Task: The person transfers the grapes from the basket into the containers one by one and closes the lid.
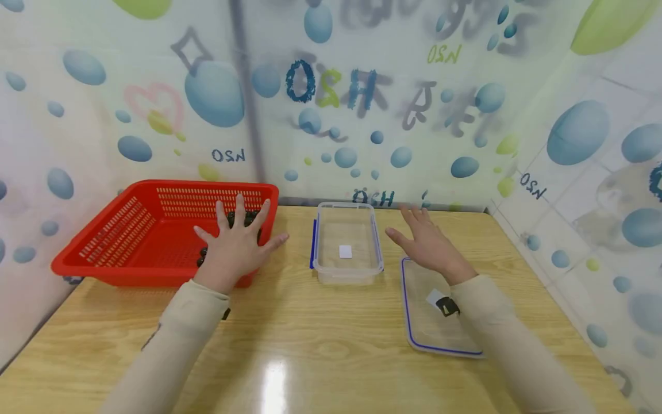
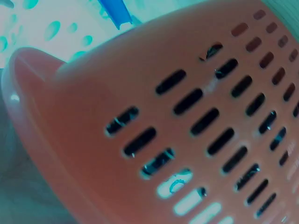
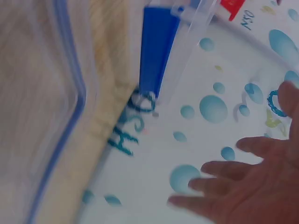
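With fingers spread, my left hand (image 1: pixel 235 253) hovers in front of the right end of a red plastic basket (image 1: pixel 114 276), holding nothing. Dark, shiny small items (image 1: pixel 250 217) lie in that end of the basket, partly hidden behind the hand; their kind is unclear. My right hand (image 1: pixel 426 244), fingers extended and holding nothing, is above the far edge of a clear lid (image 1: pixel 429 328) with a blue seal. Between the hands stands a clear plastic container (image 1: pixel 346 230) with a white label inside its outline. In the right wrist view, the right hand (image 3: pixel 252 182) shows loosely spread fingers.
The wooden table (image 1: pixel 310 356) meets a patterned wall covering (image 1: pixel 331 115) at the back and right. A blue clip flap (image 1: pixel 313 244) sticks out on the container's left side. Slotted basket walls fill most of the left wrist view.
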Motion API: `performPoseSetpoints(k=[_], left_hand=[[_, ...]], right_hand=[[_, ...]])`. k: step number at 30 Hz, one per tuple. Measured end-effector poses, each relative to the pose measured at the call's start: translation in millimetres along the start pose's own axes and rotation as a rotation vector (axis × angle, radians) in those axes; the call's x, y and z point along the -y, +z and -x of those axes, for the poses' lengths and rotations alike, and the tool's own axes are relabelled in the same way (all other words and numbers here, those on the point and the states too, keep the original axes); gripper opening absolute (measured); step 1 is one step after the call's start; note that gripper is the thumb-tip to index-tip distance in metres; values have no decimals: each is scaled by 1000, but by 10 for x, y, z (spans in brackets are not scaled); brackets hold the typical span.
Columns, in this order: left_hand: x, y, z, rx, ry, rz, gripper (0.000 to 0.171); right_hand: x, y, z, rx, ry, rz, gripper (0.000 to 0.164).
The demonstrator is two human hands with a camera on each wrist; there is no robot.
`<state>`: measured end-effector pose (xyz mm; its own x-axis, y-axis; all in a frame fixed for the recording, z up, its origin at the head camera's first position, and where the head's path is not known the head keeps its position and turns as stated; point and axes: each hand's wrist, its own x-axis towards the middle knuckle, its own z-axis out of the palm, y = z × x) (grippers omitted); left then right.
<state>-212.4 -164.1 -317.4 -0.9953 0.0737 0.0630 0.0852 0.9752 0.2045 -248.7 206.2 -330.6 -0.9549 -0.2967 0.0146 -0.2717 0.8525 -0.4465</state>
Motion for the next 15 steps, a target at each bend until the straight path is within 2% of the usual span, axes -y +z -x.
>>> performPoseSetpoints(k=[4, 7, 12, 15], left_hand=[[89, -31, -26, -32, 15, 52, 91], [178, -53, -39, -61, 20, 136, 92], [369, -65, -25, -90, 14, 284, 80], [474, -42, -14, -74, -12, 303, 72]], right_hand=[[-13, 84, -96, -59, -82, -253, 69], [-21, 171, -171, -98, -93, -382, 58], [-21, 305, -280, -71, -34, -451, 48], [-20, 356, -304, -31, 9, -453, 46]])
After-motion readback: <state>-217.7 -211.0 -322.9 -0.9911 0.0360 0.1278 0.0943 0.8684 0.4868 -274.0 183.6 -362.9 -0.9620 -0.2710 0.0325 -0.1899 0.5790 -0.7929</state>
